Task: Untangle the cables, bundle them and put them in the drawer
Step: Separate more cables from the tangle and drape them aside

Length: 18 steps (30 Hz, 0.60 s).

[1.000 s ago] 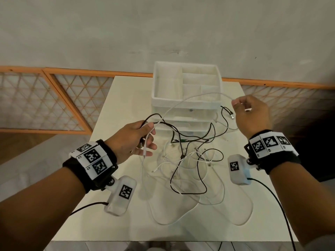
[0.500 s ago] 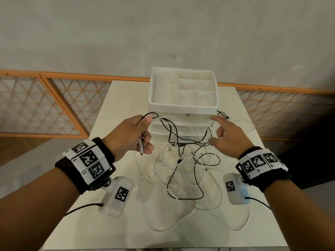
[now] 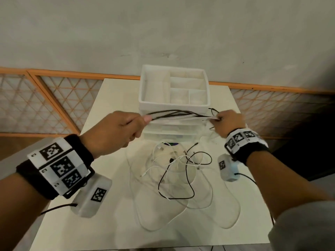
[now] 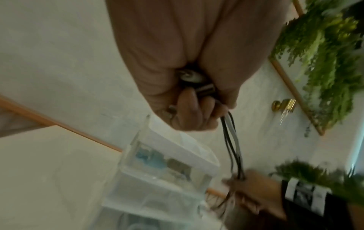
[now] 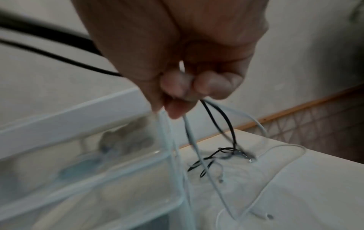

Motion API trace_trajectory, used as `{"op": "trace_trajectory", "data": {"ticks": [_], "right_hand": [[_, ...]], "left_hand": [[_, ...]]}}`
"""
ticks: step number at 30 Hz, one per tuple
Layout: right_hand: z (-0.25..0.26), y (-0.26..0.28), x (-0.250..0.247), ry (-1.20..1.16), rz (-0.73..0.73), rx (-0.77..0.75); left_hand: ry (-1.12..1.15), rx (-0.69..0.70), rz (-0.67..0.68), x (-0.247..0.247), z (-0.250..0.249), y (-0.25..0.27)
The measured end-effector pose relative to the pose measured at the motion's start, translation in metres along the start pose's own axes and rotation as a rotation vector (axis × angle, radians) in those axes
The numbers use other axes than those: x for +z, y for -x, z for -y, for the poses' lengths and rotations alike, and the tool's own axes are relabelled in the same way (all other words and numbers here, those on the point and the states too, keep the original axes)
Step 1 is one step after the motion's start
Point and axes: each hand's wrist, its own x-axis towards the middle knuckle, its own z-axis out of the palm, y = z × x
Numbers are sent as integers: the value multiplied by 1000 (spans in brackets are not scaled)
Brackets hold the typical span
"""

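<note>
A bunch of black and white cables [image 3: 179, 114] is gripped taut between the fisted left hand [image 3: 116, 132] and pinching right hand [image 3: 229, 122] before the drawer unit [image 3: 174, 105], loose ends trailing on the counter [image 3: 112, 214]; untangling is judged underway, coiling next.

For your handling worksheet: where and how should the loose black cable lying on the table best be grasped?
Pinch the black cable at its big open loop, coming from above: there it lies flat, away from the white cables. Both hands currently hold the stretched strands.
</note>
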Motion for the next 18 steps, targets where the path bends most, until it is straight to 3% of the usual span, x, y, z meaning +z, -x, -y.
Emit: {"op": "trace_trajectory", "data": {"ticks": [3,5,7,10,11,15,18], "right_hand": [[-13,-9,1,-328,-330,-45],[-14,2,8,-428,-377,-75],[-23,8,27,-349,-232,-37],[-31,21,44,-44,225,75],[-27,27,41,-4,306,55],[24,75,21,-374,458,-261],[52,98,25,-370,543,-344]], "left_hand": [[-219,-154,135,10,29,2],[-177,-278,201,22,47,3],[-66,-354,176,31,54,5],[-280,-237,33,36,54,2],[-345,-196,-2,38,52,0],[-411,-137,29,50,39,-9],[-377,-40,101,58,23,-11]]}}
